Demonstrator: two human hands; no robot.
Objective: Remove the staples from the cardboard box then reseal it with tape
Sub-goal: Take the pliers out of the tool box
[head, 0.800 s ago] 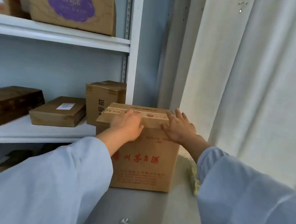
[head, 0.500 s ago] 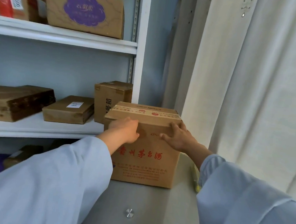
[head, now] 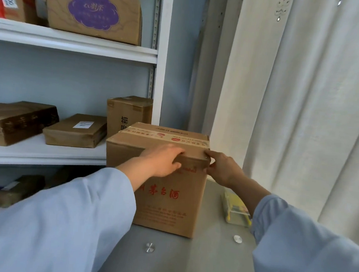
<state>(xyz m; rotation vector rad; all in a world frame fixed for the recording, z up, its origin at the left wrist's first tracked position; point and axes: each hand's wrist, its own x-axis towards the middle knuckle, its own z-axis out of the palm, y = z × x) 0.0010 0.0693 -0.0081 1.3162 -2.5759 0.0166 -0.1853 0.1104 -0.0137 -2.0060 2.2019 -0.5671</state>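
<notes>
A brown cardboard box with red lettering stands upright on a grey table. Printed tape runs across its closed top. My left hand lies over the near top edge, fingers curled onto the front face. At the near right top corner my right hand pinches the box's edge, where a small metal staple shows. No tape roll is in view.
White shelves with several cardboard boxes stand at the left. A pale curtain hangs at the right. A clear plastic case with yellow clips lies on the table right of the box. Two metal studs sit in the tabletop.
Both hands slid from the box's top down to its near upper edge. My right hand moved to the right corner. The view shifted, so the box appears farther right.
</notes>
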